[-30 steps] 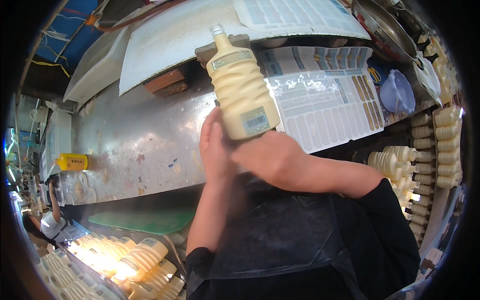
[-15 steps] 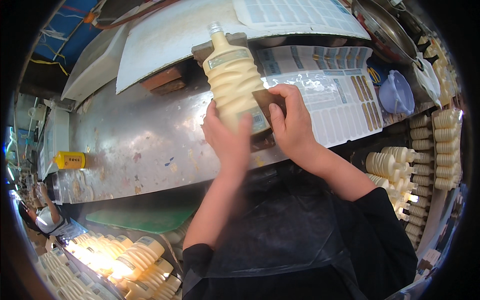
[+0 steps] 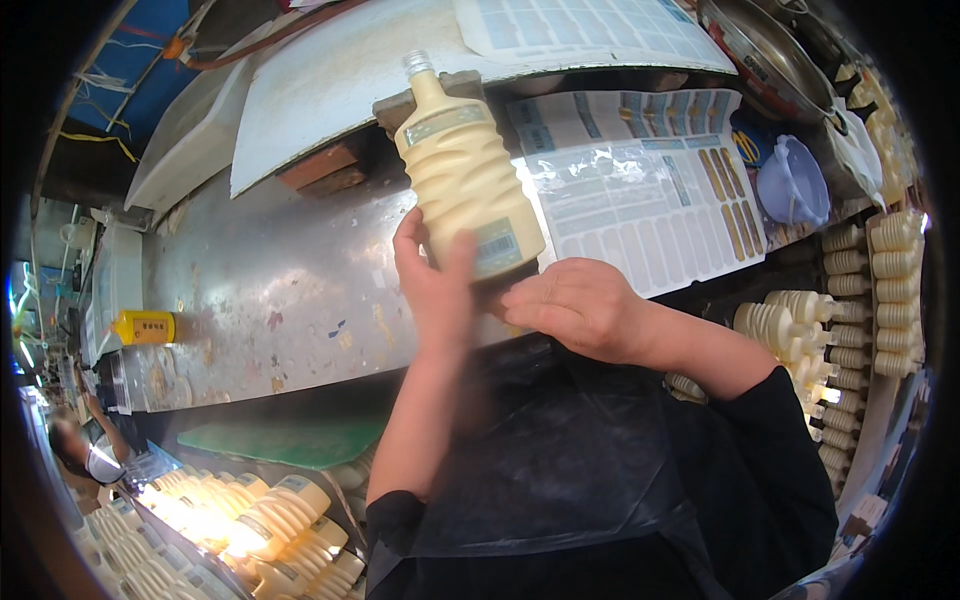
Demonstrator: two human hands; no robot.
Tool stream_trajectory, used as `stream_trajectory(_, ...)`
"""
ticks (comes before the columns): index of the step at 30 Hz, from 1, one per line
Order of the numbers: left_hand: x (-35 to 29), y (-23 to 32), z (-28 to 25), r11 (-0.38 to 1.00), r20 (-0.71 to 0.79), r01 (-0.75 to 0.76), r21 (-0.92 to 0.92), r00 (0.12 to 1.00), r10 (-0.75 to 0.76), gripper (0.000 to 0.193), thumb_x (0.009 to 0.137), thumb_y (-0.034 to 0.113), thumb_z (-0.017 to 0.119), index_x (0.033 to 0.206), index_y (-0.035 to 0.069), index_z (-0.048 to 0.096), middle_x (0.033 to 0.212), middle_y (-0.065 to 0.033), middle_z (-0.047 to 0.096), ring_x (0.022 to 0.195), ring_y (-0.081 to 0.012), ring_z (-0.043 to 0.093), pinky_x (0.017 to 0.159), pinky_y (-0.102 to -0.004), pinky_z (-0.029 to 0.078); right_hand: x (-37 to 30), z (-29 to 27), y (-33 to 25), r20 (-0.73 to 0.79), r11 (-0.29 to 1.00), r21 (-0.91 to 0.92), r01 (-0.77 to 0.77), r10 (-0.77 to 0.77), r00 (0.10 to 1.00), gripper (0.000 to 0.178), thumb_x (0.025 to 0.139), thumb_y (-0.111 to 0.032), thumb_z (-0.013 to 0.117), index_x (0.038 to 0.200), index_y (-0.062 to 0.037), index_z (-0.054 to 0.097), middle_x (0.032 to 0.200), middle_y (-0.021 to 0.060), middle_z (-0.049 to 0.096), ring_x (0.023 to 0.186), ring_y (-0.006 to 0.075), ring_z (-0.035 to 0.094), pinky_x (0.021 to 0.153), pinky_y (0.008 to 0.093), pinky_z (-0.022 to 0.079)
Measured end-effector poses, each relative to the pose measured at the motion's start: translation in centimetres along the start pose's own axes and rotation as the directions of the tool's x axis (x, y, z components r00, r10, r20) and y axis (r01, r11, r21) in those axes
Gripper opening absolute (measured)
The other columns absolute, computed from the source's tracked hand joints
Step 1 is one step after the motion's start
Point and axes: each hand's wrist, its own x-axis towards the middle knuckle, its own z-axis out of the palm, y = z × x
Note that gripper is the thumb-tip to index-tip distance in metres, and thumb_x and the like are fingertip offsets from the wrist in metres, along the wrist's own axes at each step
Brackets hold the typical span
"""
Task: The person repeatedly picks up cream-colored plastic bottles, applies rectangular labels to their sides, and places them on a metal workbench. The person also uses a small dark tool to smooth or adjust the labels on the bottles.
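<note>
Head view, left to right. Far left: small yellow box (image 3: pixel 146 327) on the steel table (image 3: pixel 270 290), well apart from the hands. Lower left: crate of cream ribbed bottles (image 3: pixel 250 520), lit from within.

Centre: cream ribbed bottle (image 3: pixel 462 180) held up over the table, cap end away from the person, base toward the hands; long axis runs near-upright in the picture, tilted slightly left at the neck. Left hand (image 3: pixel 436 290) curled around the bottle's lower left side, thumb across the front near the small label; it grips the base. Right hand (image 3: pixel 572 305) just beside the base on the right, fingers flat and close together, fingertips touching or nearly touching the bottom edge; cannot tell whether it grips. Left hand is the nearer and carries the weight.

Right: sheet of peel-off labels (image 3: pixel 650 190) lying on the table behind the bottle. Beyond it, a pale blue funnel (image 3: pixel 792 182). Far right: rows of stacked bottles (image 3: pixel 860 300) on their sides.
</note>
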Motion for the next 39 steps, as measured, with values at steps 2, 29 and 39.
stream_trajectory(2,0.3,-0.7,-0.6,0.996,0.002,0.022,-0.084,1.000,-0.022,0.060,0.095,0.021,0.070,0.145,0.000,0.046,0.139,-0.0171,0.051,0.130,-0.0257,0.049,0.110,-0.0397,0.041,0.8,-0.1,0.2,-0.126,0.997,-0.053,-0.049,0.043,0.991,0.025,0.075,-0.004,0.072,0.100,-0.0063,0.071,0.101,0.0074,0.074,0.088,0.0267,0.073,0.075,0.0359,0.056)
stream_trajectory(29,-3.2,0.9,-0.6,0.679,0.166,-0.483,0.553,0.863,0.478,0.072,0.107,0.058,0.031,0.150,0.002,0.046,0.151,-0.0224,0.037,0.141,-0.0367,0.031,0.119,-0.0464,0.020,5.3,1.7,-2.1,-0.156,0.829,-0.106,-0.550,0.532,0.832,0.021,0.089,-0.016,0.070,0.108,-0.0077,0.066,0.080,0.0151,0.071,0.070,0.0330,0.071,0.062,0.0413,0.055)
stream_trajectory(39,-1.5,-0.8,0.6,0.804,0.003,-0.292,0.518,0.941,0.339,0.080,0.086,0.031,0.069,0.152,0.000,0.035,0.148,-0.0227,0.043,0.141,-0.0409,0.035,0.120,-0.0521,0.021,3.9,1.1,-1.5,-0.157,0.675,0.071,-0.734,0.735,0.660,0.031,0.092,-0.018,0.072,0.120,-0.0089,0.062,0.081,0.0150,0.073,0.069,0.0275,0.073,0.063,0.0362,0.055)
